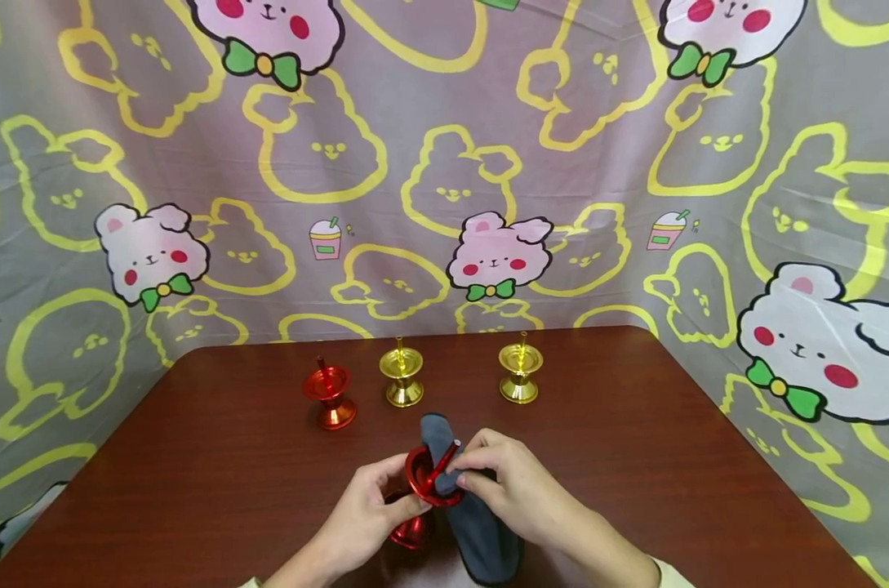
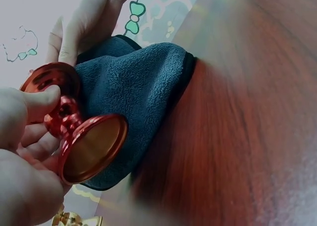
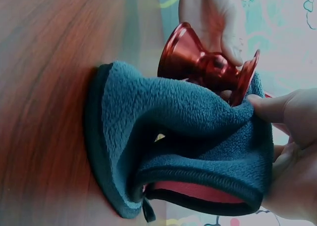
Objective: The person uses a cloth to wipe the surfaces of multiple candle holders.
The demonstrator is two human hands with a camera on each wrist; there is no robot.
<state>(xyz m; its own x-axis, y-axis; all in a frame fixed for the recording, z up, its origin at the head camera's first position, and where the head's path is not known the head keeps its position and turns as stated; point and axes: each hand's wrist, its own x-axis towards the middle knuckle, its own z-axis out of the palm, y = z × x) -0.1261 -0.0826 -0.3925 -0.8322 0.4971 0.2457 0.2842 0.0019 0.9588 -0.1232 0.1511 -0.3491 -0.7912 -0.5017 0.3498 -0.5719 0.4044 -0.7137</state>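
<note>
A person's left hand (image 1: 363, 514) grips a red candle holder (image 1: 424, 490) by its stem, tilted above the brown table (image 1: 194, 490). Just right of it, the right hand (image 1: 513, 486) pinches a grey cloth (image 1: 481, 527) against the holder's cup. Beyond the hands stand one red holder (image 1: 330, 398) and two gold holders (image 1: 402, 376).

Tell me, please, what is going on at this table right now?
A person is wiping a red candle holder with a dark grey cloth. The left hand grips the holder by its stem, tilted above the wooden table, while the right hand presses the cloth against its cup. Another red holder and two gold holders stand behind.
</note>
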